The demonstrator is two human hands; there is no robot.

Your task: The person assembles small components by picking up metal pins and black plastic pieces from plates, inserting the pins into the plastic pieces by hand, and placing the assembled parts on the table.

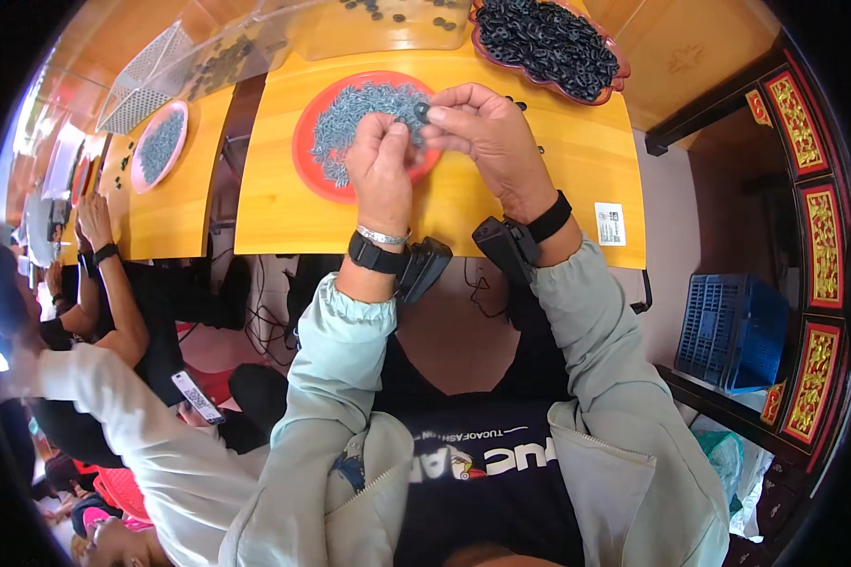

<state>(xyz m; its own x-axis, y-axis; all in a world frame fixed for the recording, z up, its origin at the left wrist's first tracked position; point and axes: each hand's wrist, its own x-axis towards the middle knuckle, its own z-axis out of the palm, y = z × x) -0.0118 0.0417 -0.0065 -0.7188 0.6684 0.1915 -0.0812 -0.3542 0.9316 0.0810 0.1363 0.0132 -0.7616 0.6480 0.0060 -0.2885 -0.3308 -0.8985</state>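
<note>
Over a red plate (304, 170) heaped with small grey metal pieces (350, 118), which look like screws, both hands meet. My right hand (490, 142) pinches a small black round part (421, 111) between thumb and fingertips. Close beside it, my left hand (382, 168) is closed, thumb pressed against the curled fingers; what it holds, if anything, is hidden. At the far right of the table, a red scalloped bowl (617, 71) is full of black parts (544, 47) like those in my right hand.
A clear plastic bin (378, 33) with a few black parts stands at the far edge. A white label (610, 224) is stuck near the table's right corner. To the left, people work at another table with a pink plate (177, 156). A blue crate (733, 331) sits at right.
</note>
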